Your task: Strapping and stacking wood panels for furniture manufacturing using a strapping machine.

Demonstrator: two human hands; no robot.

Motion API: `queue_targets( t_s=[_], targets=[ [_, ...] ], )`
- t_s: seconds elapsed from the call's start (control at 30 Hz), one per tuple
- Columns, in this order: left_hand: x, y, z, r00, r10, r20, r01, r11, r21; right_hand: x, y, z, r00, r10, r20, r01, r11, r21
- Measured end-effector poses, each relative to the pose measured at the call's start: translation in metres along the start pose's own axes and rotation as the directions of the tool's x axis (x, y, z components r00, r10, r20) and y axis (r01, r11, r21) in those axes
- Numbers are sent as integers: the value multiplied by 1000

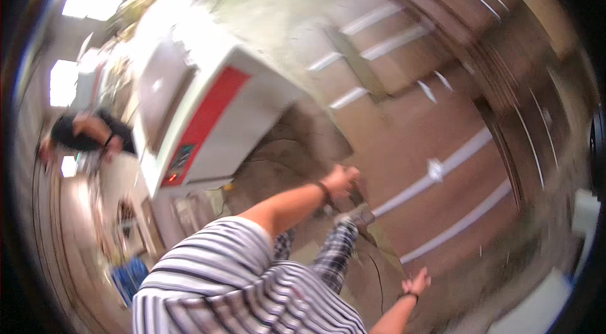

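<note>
Brown white-banded pack (420, 125) lies right of the red-striped white machine (249, 116). Looks flat and stiff, probably heavy; best held by opposite edges. Left hand (341, 181) just right of machine, near pack, blurred, grip can't be told. Right hand (416, 282) farther right of machine, fingers loose, holding nothing. Pale patch (435, 170) on pack; no readable writing.

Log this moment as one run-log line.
left hand: blurred, contents unclear | right hand: apparently empty | nearby: brown panels with white strips | also: white-and-red machine
</note>
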State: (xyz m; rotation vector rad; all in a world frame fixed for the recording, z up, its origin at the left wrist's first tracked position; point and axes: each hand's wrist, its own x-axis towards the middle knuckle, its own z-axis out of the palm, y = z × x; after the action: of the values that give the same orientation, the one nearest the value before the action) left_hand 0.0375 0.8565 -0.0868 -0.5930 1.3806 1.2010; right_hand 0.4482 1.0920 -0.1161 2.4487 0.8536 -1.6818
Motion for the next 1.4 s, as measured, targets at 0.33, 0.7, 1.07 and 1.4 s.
queue_targets(
  t_s=[0.33,0.7,1.07,1.4],
  targets=[
    [-197,-101,-199,962,264,-75,-266,964,-8,-104,42,87,828,-101,552,311,901,-302],
    [-326,-184,-544,507,263,-821,-851,300,-430,-295,54,289,496,-110,861,823,375,-426],
    [-328,-109,-751,373,-39,-927,-928,-4,-373,-484,19,496,379,9,925,865,352,-357],
    [-343,-73,-827,136,-179,-974,-968,185,-169,-600,-23,665,131,60,990,975,172,-140]
  ],
)
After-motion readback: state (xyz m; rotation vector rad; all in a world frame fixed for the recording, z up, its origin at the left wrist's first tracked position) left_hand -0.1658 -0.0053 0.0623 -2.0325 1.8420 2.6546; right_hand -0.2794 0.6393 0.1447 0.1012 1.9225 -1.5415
